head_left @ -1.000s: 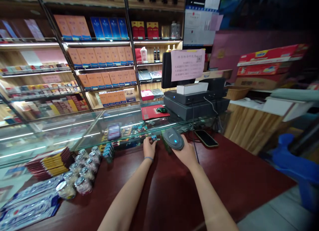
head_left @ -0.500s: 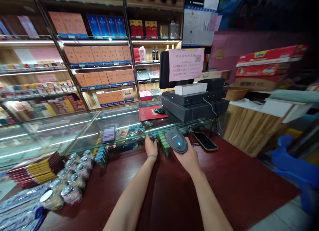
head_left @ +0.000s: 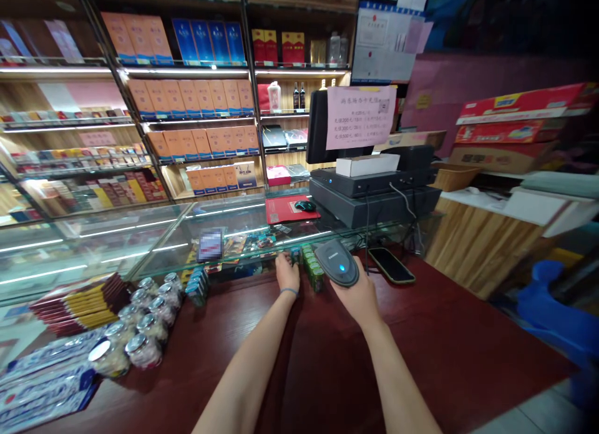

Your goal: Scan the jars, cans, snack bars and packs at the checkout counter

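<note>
My right hand (head_left: 361,296) grips a grey barcode scanner (head_left: 337,262) with a blue light on its back, held just above the dark red counter (head_left: 337,359). My left hand (head_left: 287,273) rests at the glass case's front edge, fingers curled on a small blue packet (head_left: 294,254) beside a row of small green packets (head_left: 312,268). The scanner's head is right next to those packets.
A black phone (head_left: 391,265) lies right of the scanner. A till, monitor with pink notice (head_left: 360,117) and cables stand on the glass case (head_left: 140,240). Jars (head_left: 140,325), flat boxes (head_left: 79,303) and blue cartons (head_left: 42,384) sit at the counter's left. Shelves fill the back.
My left hand has carried the small blue packet forward and down to the row of packets by the glass case. The scanner stays in my right hand, shifted slightly right.
</note>
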The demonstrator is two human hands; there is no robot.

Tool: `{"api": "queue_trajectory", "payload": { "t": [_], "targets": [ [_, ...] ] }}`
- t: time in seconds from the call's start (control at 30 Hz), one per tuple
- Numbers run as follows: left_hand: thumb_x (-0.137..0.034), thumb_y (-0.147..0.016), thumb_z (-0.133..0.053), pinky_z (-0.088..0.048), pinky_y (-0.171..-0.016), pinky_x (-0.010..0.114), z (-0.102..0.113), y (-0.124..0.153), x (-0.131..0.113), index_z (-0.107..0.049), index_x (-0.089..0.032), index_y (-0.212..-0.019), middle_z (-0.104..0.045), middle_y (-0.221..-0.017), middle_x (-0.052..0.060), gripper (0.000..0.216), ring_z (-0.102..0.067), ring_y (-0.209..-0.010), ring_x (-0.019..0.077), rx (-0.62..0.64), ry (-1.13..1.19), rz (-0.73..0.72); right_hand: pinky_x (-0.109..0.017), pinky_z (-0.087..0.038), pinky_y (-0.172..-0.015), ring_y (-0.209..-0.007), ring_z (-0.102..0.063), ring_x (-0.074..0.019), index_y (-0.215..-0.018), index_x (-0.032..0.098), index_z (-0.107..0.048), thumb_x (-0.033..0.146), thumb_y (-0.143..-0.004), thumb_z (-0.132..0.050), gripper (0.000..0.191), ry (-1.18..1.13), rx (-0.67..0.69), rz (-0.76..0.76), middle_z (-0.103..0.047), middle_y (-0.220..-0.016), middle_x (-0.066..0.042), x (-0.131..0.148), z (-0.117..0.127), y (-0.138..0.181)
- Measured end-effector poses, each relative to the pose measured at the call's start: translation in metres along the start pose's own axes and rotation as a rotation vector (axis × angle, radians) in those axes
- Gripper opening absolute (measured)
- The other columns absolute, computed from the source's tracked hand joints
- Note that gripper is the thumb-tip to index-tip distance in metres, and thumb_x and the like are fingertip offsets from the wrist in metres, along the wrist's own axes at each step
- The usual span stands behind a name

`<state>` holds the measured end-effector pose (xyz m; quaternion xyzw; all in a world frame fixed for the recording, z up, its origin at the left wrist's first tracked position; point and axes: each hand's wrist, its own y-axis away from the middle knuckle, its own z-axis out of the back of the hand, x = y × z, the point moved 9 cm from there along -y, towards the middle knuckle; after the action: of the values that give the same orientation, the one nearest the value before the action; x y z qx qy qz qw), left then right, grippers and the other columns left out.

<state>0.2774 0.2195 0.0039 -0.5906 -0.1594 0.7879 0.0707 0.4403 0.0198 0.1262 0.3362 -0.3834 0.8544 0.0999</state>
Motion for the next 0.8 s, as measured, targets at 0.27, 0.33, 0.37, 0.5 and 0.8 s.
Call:
{"api": "queue_trajectory", "payload": {
  "t": [0.27, 0.33, 0.37, 0.5, 0.8],
  "targets": [
    [-0.01, -0.079, -0.069, -0.054, -0.083, 0.033, 0.069, 0.025, -0.019, -0.056, -0.017, -0.115, -0.056, -0.107, 0.009, 0.038, -0.061, -0.092, 0.0182, 0.026, 0.076, -0.133, -0.032, -0.053, -0.066, -0.08, -0.074, -0.0292, -0.112, 0.022, -0.056, 0.041, -0.076, -0.064, 0.042, -0.019, 0.028, 0.066, -0.076, -0.084, -0.01, 0.01, -0.014, 0.005],
    [-0.013, -0.083, -0.067, -0.054, -0.083, 0.033, 0.103, 0.034, -0.032, -0.058, -0.018, -0.112, -0.058, -0.107, 0.008, 0.031, -0.06, -0.096, 0.0195, 0.012, 0.038, -0.215, -0.033, -0.054, -0.068, -0.083, -0.074, -0.0294, -0.108, 0.022, -0.059, 0.041, -0.076, -0.063, 0.038, -0.053, 0.055, 0.071, -0.076, -0.085, -0.01, 0.01, -0.023, 0.007],
    [-0.014, -0.084, -0.066, -0.053, -0.084, 0.034, 0.122, 0.039, -0.037, -0.059, -0.018, -0.11, -0.059, -0.105, 0.008, 0.027, -0.06, -0.097, 0.0202, -0.011, 0.004, -0.252, -0.034, -0.055, -0.069, -0.084, -0.074, -0.0301, -0.106, 0.022, -0.06, 0.042, -0.075, -0.064, 0.037, -0.07, 0.058, 0.075, -0.076, -0.084, -0.011, 0.011, -0.027, 0.009],
    [-0.019, -0.086, -0.065, -0.051, -0.086, 0.037, 0.196, 0.049, -0.049, -0.06, -0.02, -0.102, -0.061, -0.101, 0.008, 0.017, -0.06, -0.095, 0.022, -0.145, -0.153, -0.334, -0.038, -0.056, -0.072, -0.086, -0.074, -0.0321, -0.109, 0.018, -0.064, 0.042, -0.073, -0.064, 0.043, -0.083, 0.08, 0.087, -0.077, -0.087, -0.014, 0.016, -0.042, 0.016],
    [-0.025, -0.087, -0.064, -0.045, -0.103, 0.045, 0.297, 0.057, -0.02, -0.053, -0.022, -0.126, -0.054, -0.123, 0.013, 0.04, -0.05, -0.119, 0.0274, -0.406, -0.238, -0.327, -0.033, -0.057, -0.07, -0.083, -0.075, -0.0284, -0.102, 0.023, -0.064, 0.034, -0.074, -0.064, 0.03, -0.094, 0.301, 0.241, -0.077, -0.089, -0.008, 0.056, -0.089, 0.055]
  ]
}}
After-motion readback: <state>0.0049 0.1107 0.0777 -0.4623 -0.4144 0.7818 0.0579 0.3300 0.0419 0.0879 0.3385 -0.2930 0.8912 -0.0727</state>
